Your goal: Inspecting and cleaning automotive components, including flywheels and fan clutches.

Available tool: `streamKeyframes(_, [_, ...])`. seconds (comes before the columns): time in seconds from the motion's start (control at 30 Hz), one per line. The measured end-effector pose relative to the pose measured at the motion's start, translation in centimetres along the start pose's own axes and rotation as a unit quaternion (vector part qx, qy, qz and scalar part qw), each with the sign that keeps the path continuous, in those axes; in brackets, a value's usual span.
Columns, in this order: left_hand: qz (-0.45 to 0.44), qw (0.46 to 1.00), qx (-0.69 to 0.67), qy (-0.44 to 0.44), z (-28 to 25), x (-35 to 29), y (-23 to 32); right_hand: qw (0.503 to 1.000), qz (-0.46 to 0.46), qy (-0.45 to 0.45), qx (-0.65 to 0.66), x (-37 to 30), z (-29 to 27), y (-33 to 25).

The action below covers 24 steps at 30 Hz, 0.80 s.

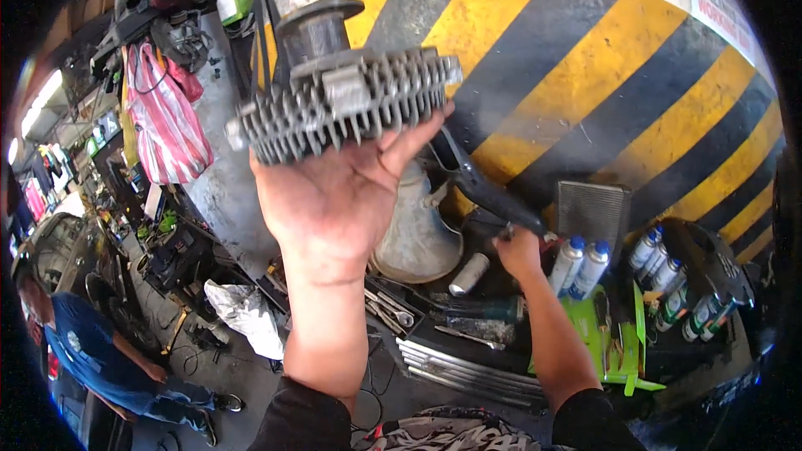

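Observation:
My left hand (334, 192) is raised palm up, with a finned metal fan clutch (351, 100) resting on the palm and gripped by the fingers. The clutch's round hub and flange stick up from its far side. Most of the fingers are hidden behind the fins. Lower and to the right, my right hand (520, 252) is closed on the near end of a long, black, curved tool (480, 184). The tool's far end reaches up behind the fan clutch, and I cannot make out its exact kind. Below the clutch stands a dull grey bell-shaped metal part (422, 238).
Spray cans (590, 267) stand right of my right hand, by a finned radiator core (595, 215) and a green tool case (622, 359). Wrenches (388, 309) lie in a tray. A striped wall (576, 75) rises behind. A person (100, 342) stands at far left.

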<state>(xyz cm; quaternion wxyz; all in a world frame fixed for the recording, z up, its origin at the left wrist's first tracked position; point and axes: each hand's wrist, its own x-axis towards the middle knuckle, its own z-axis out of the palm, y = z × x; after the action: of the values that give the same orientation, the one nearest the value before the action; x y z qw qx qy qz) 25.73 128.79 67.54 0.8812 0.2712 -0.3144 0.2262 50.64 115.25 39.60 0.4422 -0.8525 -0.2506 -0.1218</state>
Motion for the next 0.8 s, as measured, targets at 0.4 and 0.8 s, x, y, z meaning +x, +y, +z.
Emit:
streamKeyframes(0.4, [-0.093,0.991,-0.088,-0.043,5.4,1.2,-6.7,0.863,-0.223,0.167,0.421,-6.0,-21.6,-17.8])
streamKeyframes(0.8, [-0.089,0.99,-0.086,-0.066,6.1,-2.2,-10.1,0.791,-0.465,0.348,0.191,-6.8,-26.1,-19.3])
